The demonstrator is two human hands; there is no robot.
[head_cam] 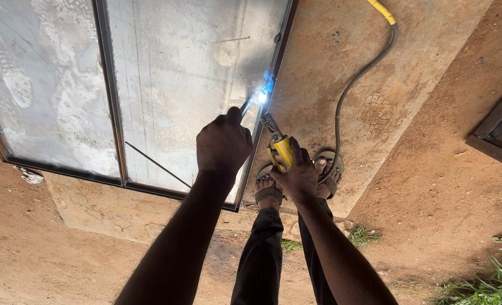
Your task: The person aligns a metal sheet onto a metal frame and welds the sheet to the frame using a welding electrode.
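My right hand (300, 172) grips a yellow-handled welding electrode holder (282, 148), its metal jaws pointing up toward a bright blue arc (261, 97) on the right edge of a metal frame (274, 65). My left hand (224, 142) is closed around a thin metal tool (246, 105) whose tip reaches the arc. The frame borders a grey sheet-metal panel (177, 68) lying flat on a concrete slab (341, 68). A dark centre bar (111, 90) divides the panel.
A grey cable (349, 90) with a yellow end (382, 10) runs across the slab to the holder. A thin rod (158, 165) lies on the panel. My sandalled feet (299, 178) stand on the slab. Another metal frame (499, 127) sits right; grass (482, 282) grows lower right.
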